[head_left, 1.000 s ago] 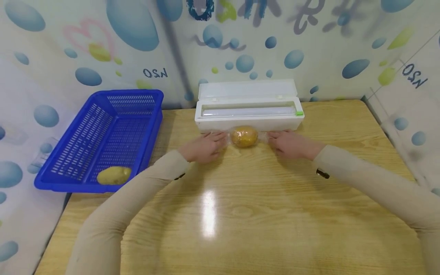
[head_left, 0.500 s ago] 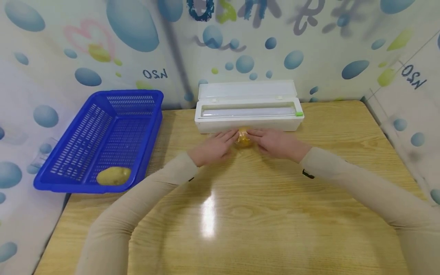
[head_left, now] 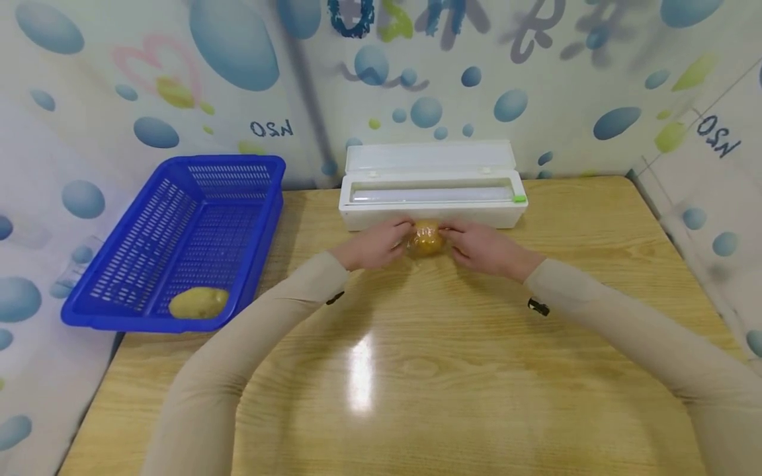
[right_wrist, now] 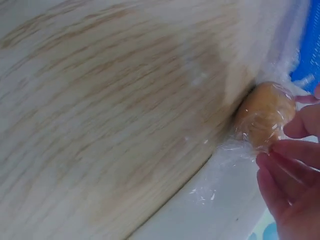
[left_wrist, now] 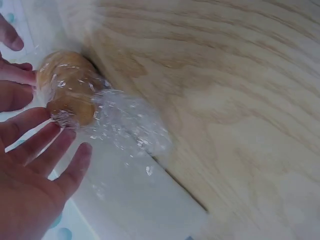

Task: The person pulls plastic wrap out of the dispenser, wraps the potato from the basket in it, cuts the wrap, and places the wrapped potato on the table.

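A golden-brown potato [head_left: 427, 238] wrapped in clear plastic film lies on the table against the front of a white cling film box [head_left: 433, 215]. My left hand [head_left: 378, 244] is at its left end with bent fingers, fingertips right at the film. At the right end, my right hand [head_left: 485, 250] holds it likewise with curved fingers. Loose crumpled film [left_wrist: 132, 122] trails from the potato in the left wrist view. More film [right_wrist: 212, 172] spreads over the box side in the right wrist view.
The box lid [head_left: 428, 157] stands raised, with a film roll [head_left: 434, 195] inside and a green tab [head_left: 519, 198] at its right end. A blue plastic basket [head_left: 270, 218] on the left contains another potato [head_left: 199, 303]. A patterned wall [head_left: 536, 66] rises behind the table.
Both hands moved inward from beside the potato to its two ends. Their fingers, laid flat earlier, are now bent at the film. The box and basket stayed in place.
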`<state>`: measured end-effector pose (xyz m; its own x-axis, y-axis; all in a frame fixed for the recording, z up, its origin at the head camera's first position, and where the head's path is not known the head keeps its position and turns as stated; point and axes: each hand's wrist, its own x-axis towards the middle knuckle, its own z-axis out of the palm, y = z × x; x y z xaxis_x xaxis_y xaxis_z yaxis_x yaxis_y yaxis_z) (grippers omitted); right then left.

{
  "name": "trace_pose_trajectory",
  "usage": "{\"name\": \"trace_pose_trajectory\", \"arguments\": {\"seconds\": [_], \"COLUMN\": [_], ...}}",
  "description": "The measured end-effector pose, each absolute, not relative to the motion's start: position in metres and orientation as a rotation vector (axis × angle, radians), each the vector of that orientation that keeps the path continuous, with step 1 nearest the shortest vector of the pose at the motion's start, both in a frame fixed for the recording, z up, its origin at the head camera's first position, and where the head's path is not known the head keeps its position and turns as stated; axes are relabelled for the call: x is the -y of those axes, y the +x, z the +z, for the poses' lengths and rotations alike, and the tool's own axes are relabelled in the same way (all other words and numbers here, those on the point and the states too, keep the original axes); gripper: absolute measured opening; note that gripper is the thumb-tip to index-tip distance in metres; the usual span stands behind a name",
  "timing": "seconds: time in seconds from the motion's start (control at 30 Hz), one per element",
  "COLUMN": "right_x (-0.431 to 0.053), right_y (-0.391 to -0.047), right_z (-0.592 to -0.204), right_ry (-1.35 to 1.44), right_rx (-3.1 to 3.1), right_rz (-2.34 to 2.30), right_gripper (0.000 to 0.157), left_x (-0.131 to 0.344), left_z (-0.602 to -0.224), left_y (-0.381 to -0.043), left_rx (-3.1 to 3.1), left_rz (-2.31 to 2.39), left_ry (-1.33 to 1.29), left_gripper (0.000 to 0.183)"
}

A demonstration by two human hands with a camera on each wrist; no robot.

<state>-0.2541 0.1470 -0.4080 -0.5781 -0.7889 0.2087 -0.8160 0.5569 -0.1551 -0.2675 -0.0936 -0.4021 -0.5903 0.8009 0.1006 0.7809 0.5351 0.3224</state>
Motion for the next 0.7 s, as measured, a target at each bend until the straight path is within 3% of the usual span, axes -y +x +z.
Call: {"name": "trace_pose_trajectory", "arguments": {"seconds": [0.27,0.53,0.7], "right_x": [-0.139,-0.134,-0.130], "right_y": [-0.260,-0.263,-0.254], "right_z": [-0.406,-0.405,-0.404], "right_ry": [1.013,1.072,1.059], "right_rx": [2.860,2.945,2.991], "right_rz": [0.409,0.545,0.639], "right_gripper": [0.030,0.021,0.027], "left_x": [0.089,0.083,0.076], "left_z": [-0.401,-0.399,-0.400], "left_y": [-0.273,-0.278,-0.275], "left_rx": [-2.688,-2.716,-2.758], "left_rz": [0.574,0.668,0.603], "left_ry": [1.333,1.303,1.252], "left_gripper": [0.028,0.019,0.020]}}
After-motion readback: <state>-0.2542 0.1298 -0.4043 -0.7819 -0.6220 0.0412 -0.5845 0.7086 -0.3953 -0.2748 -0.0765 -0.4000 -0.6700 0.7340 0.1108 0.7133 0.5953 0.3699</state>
